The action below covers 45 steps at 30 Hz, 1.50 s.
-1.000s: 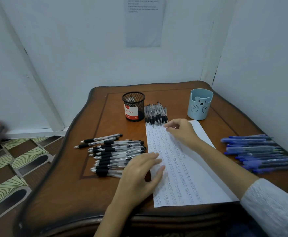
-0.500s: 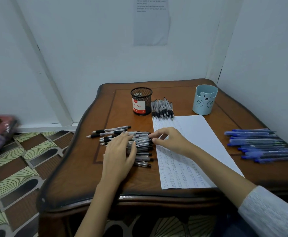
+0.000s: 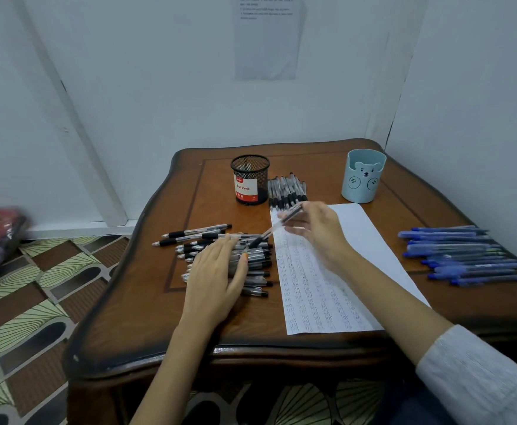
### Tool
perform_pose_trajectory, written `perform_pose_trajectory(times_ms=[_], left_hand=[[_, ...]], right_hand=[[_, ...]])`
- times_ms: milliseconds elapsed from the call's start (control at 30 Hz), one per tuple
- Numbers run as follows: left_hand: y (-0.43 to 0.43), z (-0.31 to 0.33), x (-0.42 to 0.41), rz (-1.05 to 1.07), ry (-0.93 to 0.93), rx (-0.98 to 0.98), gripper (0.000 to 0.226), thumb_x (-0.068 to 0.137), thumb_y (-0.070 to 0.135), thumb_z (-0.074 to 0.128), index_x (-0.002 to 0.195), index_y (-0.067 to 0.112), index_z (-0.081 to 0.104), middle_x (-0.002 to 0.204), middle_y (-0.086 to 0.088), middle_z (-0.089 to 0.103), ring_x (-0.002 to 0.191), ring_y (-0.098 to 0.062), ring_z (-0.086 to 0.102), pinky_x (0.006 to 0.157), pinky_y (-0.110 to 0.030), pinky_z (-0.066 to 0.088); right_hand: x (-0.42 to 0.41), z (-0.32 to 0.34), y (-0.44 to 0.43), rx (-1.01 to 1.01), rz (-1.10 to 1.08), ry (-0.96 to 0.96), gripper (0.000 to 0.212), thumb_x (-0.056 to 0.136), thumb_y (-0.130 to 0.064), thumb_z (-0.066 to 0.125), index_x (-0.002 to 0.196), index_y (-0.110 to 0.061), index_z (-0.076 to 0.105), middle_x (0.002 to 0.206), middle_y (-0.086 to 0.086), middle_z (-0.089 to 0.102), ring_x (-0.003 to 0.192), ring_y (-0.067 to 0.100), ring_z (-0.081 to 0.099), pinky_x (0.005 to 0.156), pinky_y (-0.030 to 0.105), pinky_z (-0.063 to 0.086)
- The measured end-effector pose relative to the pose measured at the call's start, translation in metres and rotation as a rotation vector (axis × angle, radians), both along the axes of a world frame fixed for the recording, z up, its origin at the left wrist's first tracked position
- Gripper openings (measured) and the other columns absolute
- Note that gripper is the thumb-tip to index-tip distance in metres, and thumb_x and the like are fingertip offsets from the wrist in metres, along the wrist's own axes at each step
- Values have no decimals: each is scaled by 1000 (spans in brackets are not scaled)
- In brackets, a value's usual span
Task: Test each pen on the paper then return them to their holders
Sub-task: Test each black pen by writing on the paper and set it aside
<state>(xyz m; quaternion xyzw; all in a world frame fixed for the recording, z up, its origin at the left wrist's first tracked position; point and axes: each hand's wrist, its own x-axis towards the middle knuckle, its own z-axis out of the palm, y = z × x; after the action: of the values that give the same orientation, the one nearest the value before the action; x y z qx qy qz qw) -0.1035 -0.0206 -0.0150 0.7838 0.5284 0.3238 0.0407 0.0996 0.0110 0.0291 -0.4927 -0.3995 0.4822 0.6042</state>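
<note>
Clear plastic with a black rubber grip: that is the pen [image 3: 277,227] the right hand [image 3: 318,233] pinches between thumb and curled fingers. It is raised at a slant over the left edge of the paper [image 3: 327,289], dark end down towards the pile of black pens [image 3: 257,265]; its tip is too blurred to make out. The left hand [image 3: 217,277] lies flat on that pile, fingers straight and together, grasping nothing.

Pens lie in three groups: the pile under the left hand, a tidy row of black pens [image 3: 286,191] beside the mesh holder [image 3: 250,179], and blue pens [image 3: 465,256] well off to the right. They overlap too much for an exact count. There are two holders, the black mesh one and a pale blue bear cup [image 3: 363,176], and one sheet with rows of small marks.

All rest on a dark wooden table [image 3: 147,302] set in a corner of white walls, where a printed notice [image 3: 266,38] hangs. Patterned tiles [image 3: 36,286] cover the floor.
</note>
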Motion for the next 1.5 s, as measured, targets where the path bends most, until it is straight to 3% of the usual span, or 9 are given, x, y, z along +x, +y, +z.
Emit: perform_pose_trajectory(times_ms=[200, 300, 500, 633, 733, 867, 1067, 1300, 1500], left_hand=[[-7, 3, 5, -94, 59, 81, 47, 93, 41, 37, 124, 12, 59, 125, -2, 62, 117, -16, 55, 101, -30, 35], [-8, 3, 8, -169, 117, 77, 44, 93, 41, 39, 117, 13, 64, 120, -1, 64, 114, -16, 57, 98, -34, 43], [-10, 10, 28, -326, 183, 59, 52, 92, 53, 38, 122, 18, 62, 134, 1, 57, 128, -12, 46, 108, -28, 29], [-9, 14, 41, -402, 258, 12, 66, 89, 63, 28, 130, 22, 57, 144, 4, 46, 137, -10, 35, 114, -24, 15], [-5, 13, 51, -441, 301, 3, 69, 88, 64, 22, 132, 23, 55, 145, 4, 45, 137, -8, 34, 113, -21, 9], [1, 9, 63, -488, 306, -24, 69, 88, 64, 22, 129, 22, 58, 141, 3, 51, 134, -10, 39, 114, -26, 13], [-5, 1, 77, -593, 285, -56, 63, 90, 60, 28, 126, 20, 62, 138, 2, 54, 132, -9, 43, 109, -20, 18], [-3, -8, 79, -636, 184, -131, 54, 92, 55, 47, 132, 20, 57, 142, 5, 49, 133, -3, 39, 111, -28, 34], [-3, -8, 79, -639, 134, -148, 59, 88, 61, 45, 130, 22, 59, 141, 8, 50, 131, 1, 40, 110, -26, 35]], right_hand=[[43, 28, -1, -12, -127, 527, 23, 103, -26, 39, 88, -14, 52, 55, -2, 46, 41, 8, 38, 46, 19, 41], [64, 29, -7, -57, -32, 560, 35, 102, -35, 36, 81, -16, 56, 45, -7, 33, 32, 4, 21, 31, 15, 15], [87, 19, -23, -70, 21, 641, 20, 84, -21, 42, 84, -13, 60, 45, -5, 38, 28, 4, 21, 28, 15, 14], [100, 13, -34, -97, -3, 457, 19, 96, -12, 46, 100, -7, 65, 79, 6, 67, 41, 2, 44, 32, 11, 27], [103, 5, -39, -193, 32, 500, 30, 99, -16, 39, 105, 0, 64, 88, 15, 72, 74, 19, 62, 66, 22, 52], [106, -5, -41, -317, 63, 505, 56, 101, -48, 32, 93, -3, 65, 58, 9, 58, 49, 12, 43, 43, 20, 36], [98, -15, -40, -146, 27, 179, 18, 92, -17, 61, 98, -1, 67, 75, 8, 62, 53, 6, 55, 52, 14, 49], [85, -30, -40, -100, -88, -237, 30, 87, -32, 69, 76, -10, 53, 59, 6, 61, 39, 10, 47, 36, 20, 35], [86, -32, -34, -16, -75, -257, 29, 87, -26, 71, 77, -4, 55, 59, 17, 62, 36, 17, 49, 34, 21, 37]])
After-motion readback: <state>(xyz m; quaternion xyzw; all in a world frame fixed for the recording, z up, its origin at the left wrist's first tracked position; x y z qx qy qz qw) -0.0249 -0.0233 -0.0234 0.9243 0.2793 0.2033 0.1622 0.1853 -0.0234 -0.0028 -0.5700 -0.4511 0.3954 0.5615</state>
